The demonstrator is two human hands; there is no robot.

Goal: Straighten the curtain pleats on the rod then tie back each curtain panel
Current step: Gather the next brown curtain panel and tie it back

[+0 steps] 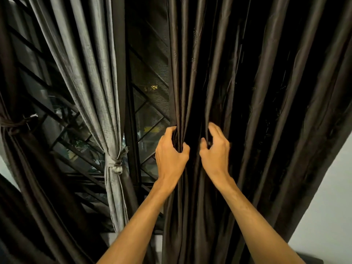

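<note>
**Right dark curtain: both hands in the folds, no tie on it yet**

Dark curtain (247,92) fills the right half of the view. It hangs loose, with no tie-back visible on it. Folds run top to bottom, so the long axis is vertical, fanning out toward the top right. Rod is out of view above. Inner edge sits next to the window grille (148,103).

Left hand (170,151) has fingers and thumb curled round the bundle of folds at that inner edge. Right hand (215,149) is curled round the next fold over, just beside it, with a dark valley of cloth between the two. Both are at the same height and both hold fabric; neither holds a tie.

Key relation: the rest of the panel lies right of and above the right hand, so that hand is nearer for collecting the remaining folds. Left hand anchors the edge. My read: this is the pleat-gathering step for this panel, and the tie comes after.

Outward: the grey curtain (91,73) left of the grille is gathered and knotted with a grey tie (115,165). Further left, another dark panel (22,178) is bound by a dark tie (15,126). Pale wall (327,187) at lower right. Looks like the only untied panel in view, and I can't see a tie for it in the frame
</note>
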